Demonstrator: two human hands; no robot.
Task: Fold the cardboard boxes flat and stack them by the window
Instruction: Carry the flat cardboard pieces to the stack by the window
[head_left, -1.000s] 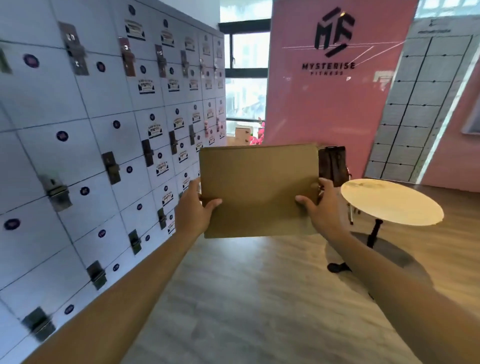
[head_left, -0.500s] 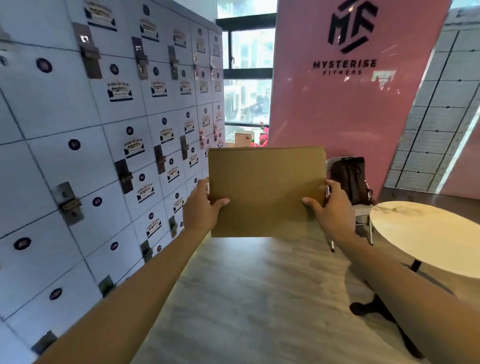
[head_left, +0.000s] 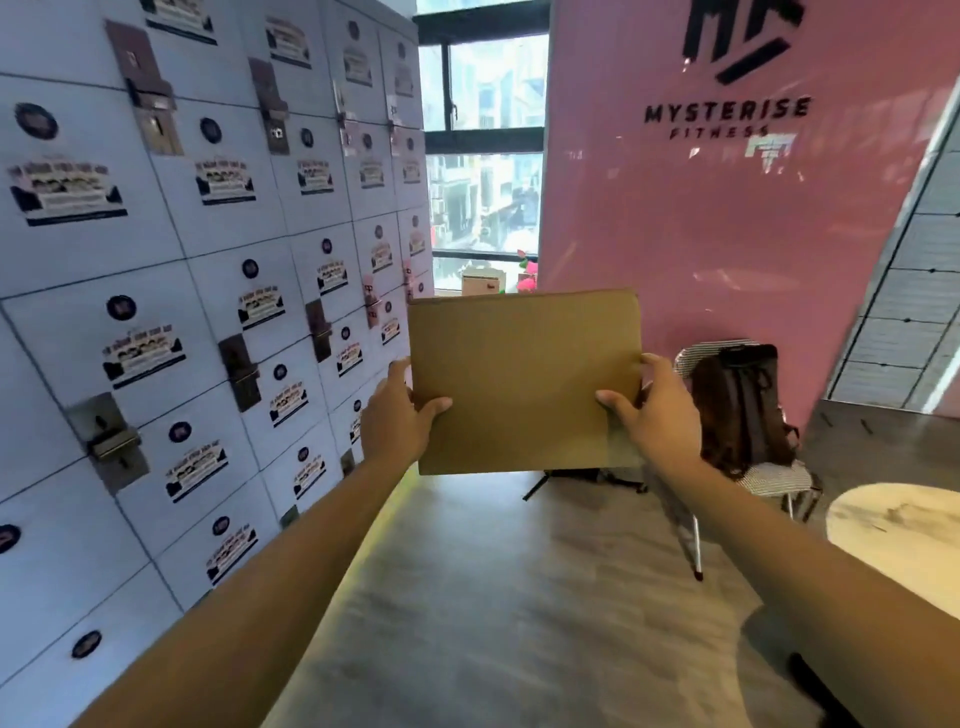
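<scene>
brown flat folded cardboard box (head_left: 524, 382) pinched at both side edges, thumbs in front | left hand (head_left: 392, 415), right hand (head_left: 657, 410) | held upright, chest-high over grey floor (head_left: 467, 623) | window (head_left: 483, 156) ahead | white lockers (head_left: 182, 312) left

The floor (head_left: 493, 623) is grey wood-grain planking that runs from the foot of the locker wall (head_left: 156, 312) on the left across to the pink panel (head_left: 701, 234) on the right and back toward the window (head_left: 483, 156). On it, beside the pink panel, stands a chair (head_left: 769, 478) with thin metal legs and a striped seat, and a dark backpack (head_left: 737, 405) sits upright on that seat against the backrest. At the right edge a round pale bench (head_left: 904, 540) stands on a dark base. Far back by the window a small cardboard box (head_left: 480, 283) stands beside pink flowers (head_left: 527, 275).
</scene>
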